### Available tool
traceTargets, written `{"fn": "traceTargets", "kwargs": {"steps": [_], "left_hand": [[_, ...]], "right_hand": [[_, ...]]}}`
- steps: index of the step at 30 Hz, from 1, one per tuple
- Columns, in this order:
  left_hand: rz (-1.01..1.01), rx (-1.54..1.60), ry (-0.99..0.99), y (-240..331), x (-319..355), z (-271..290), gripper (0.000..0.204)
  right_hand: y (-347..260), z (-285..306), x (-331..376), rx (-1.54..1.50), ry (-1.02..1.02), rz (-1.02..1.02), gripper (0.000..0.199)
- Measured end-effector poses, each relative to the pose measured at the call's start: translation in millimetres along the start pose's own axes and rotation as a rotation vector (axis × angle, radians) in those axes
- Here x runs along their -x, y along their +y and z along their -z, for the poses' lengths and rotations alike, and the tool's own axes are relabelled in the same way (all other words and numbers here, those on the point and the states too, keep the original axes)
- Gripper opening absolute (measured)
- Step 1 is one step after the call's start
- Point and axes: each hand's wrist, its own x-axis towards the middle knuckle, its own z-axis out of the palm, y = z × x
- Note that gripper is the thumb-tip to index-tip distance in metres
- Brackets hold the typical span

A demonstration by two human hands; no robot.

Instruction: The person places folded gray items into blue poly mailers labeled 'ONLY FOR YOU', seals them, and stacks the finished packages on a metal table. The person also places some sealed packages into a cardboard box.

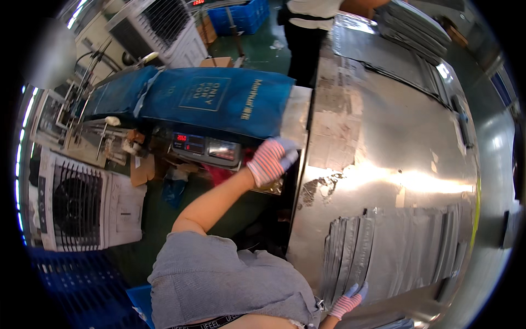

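Note:
My left hand (269, 162), in a red-and-white striped glove with pale blue fingertips, reaches to the near right corner of a blue plastic film web (186, 101) with gold print. Its thumb and fingers stand apart, and I make out nothing between them. Just left of this hand sits a digital scale (205, 149) with a lit red display, partly under the film. My right hand (348, 302), gloved alike, rests with fingers spread at the near edge of overlapping grey plastic bags (405, 255) on the metal table (408, 137).
Another person (308, 38) stands at the table's far left edge. More grey bags (413, 33) are piled at the far end. White fan units (87, 203) stand on the left, with blue crates (238, 19) at the back. Worn brown tape (334, 126) covers part of the table's left side.

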Motion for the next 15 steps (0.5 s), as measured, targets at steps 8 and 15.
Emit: {"fn": "traceTargets", "kwargs": {"steps": [8, 15], "left_hand": [[0.694, -1.037, 0.375, -190, -4, 192, 0.039], [1.347, -0.849, 0.254, -253, 24, 282, 0.066]], "right_hand": [[-175, -61, -22, -0.544, -0.44, 0.139, 0.033], [-215, -91, -57, -0.587, -0.545, 0.167, 0.036]]}}
